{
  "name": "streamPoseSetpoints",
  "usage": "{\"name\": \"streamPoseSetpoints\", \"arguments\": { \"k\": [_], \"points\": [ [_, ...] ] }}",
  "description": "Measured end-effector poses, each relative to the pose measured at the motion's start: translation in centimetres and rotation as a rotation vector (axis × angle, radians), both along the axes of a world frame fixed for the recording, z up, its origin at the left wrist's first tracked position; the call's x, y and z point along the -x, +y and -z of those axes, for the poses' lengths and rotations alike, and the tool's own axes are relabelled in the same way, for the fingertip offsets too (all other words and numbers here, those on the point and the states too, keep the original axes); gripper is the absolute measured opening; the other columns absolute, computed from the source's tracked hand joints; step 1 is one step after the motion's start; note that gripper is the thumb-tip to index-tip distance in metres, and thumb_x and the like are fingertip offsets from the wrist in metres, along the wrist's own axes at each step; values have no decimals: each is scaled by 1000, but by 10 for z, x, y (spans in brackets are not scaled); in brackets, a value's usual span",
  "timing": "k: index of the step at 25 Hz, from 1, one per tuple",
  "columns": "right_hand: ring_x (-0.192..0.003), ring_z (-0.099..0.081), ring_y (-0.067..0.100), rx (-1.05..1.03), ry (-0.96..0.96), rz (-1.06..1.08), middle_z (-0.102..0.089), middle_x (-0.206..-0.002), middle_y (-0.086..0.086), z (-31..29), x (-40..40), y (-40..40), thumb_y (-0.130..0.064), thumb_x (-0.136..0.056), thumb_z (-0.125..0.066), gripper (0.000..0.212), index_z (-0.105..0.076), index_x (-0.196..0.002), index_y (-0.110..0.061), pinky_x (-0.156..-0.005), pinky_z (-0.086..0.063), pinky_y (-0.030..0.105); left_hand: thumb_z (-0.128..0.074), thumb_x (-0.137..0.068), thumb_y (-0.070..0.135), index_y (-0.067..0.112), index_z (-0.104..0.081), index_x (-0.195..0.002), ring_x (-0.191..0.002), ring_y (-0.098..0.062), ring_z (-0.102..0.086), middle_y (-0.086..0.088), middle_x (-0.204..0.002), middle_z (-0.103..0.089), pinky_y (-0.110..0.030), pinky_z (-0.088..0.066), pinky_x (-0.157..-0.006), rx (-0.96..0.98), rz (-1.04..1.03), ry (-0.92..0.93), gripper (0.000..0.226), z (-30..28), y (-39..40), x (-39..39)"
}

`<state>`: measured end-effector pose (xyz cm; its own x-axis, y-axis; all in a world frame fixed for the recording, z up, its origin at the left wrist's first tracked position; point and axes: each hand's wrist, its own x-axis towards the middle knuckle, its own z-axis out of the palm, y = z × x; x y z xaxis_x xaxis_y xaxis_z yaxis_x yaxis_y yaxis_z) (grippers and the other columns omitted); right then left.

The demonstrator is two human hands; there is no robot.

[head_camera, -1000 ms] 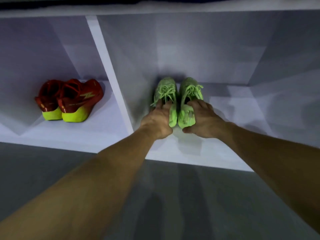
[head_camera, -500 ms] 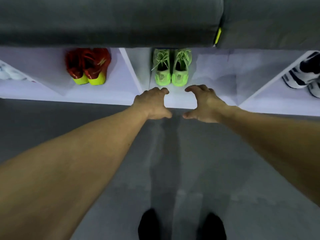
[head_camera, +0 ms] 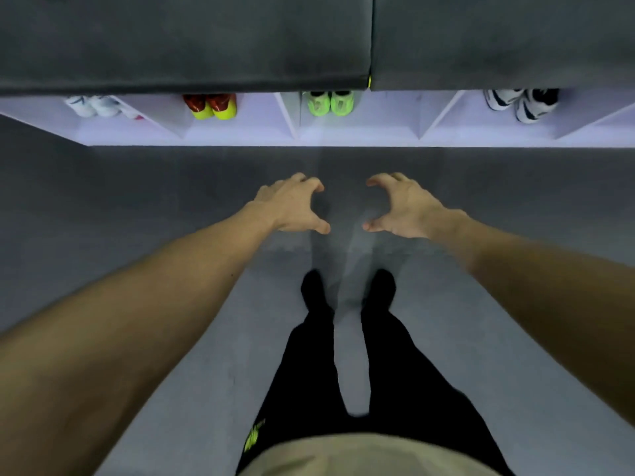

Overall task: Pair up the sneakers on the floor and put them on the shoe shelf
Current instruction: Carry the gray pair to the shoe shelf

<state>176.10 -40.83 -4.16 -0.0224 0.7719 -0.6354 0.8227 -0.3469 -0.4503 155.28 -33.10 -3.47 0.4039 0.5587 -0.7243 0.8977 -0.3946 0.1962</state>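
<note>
A pair of light green sneakers stands side by side in the middle compartment of the white shoe shelf, heels toward me. My left hand and my right hand hover over the grey floor in front of the shelf, well back from the shoes. Both hands hold nothing, with fingers loosely curled and thumbs apart. A red pair with yellow heels sits one compartment to the left.
A white pair sits in the far left compartment and a white-and-black pair in the right one. Dark grey cushions cover the shelf top. My legs in black trousers stand on the grey floor.
My hands let go of the green sneakers in the compartment and drew back toward me. The view rose and pulled away from the shelf, bringing my legs into sight.
</note>
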Motion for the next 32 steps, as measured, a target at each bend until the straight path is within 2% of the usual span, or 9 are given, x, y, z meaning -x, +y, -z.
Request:
{"name": "streamPoseSetpoints", "arguments": {
  "k": [6, 13, 17, 24, 29, 32],
  "points": [
    [-132, -39, 30, 89, -49, -82, -38, -145, 5, -58, 27, -71, -50, -70, -76, 88, -34, -143, -24, -105, -38, 49, -66, -67, 71, 32, -38, -142, -127, -29, -47, 0, -145, -38, -51, -39, -100, 98, -31, 74, 89, -56, -89, 24],
    [-126, -47, 29, 186, -115, -178, -46, -141, 5, -64, 34, -117, -47, -73, -76, 74, -44, -136, -25, -104, -41, 42, -63, -69, 73, 31, -44, -138, -128, -27, -46, -1, -142, -44, -51, -35, -104, 174, -169, 139, 82, -70, -144, 39],
    [-122, -51, 28, 190, -67, -219, -51, -138, 8, -66, 30, -103, -42, -74, -77, 71, -47, -135, -19, -101, -44, 37, -64, -62, 74, 29, -48, -134, -124, -24, -49, 1, -141, -49, -49, -39, -104, 214, -317, 88, 86, -72, -144, 45],
    [-124, -50, 26, 161, -34, -436, -51, -138, 6, -68, 43, -80, -41, -79, -72, 64, -48, -134, -18, -104, -43, 38, -65, -68, 68, 27, -51, -130, -119, -23, -52, 1, -136, -53, -44, -43, -102, 250, -565, 46, 77, -70, -172, 52],
    [-125, -51, 24, 129, -32, -657, -54, -137, 5, -70, 86, -66, -31, -82, -70, 56, -51, -133, -16, -101, -40, 31, -62, -60, 71, 30, -53, -129, -120, -24, -53, 2, -136, -54, -45, -43, -102, 220, -806, 3, 80, -67, -208, 83],
    [-122, -53, 23, 130, -38, -766, -57, -132, 5, -74, 135, -57, -33, -79, -73, 57, -53, -129, -16, -100, -42, 30, -65, -66, 66, 30, -51, -130, -119, -23, -52, 4, -135, -54, -44, -43, -102, 209, -975, -23, 75, -66, -229, 126]
  ]
}}
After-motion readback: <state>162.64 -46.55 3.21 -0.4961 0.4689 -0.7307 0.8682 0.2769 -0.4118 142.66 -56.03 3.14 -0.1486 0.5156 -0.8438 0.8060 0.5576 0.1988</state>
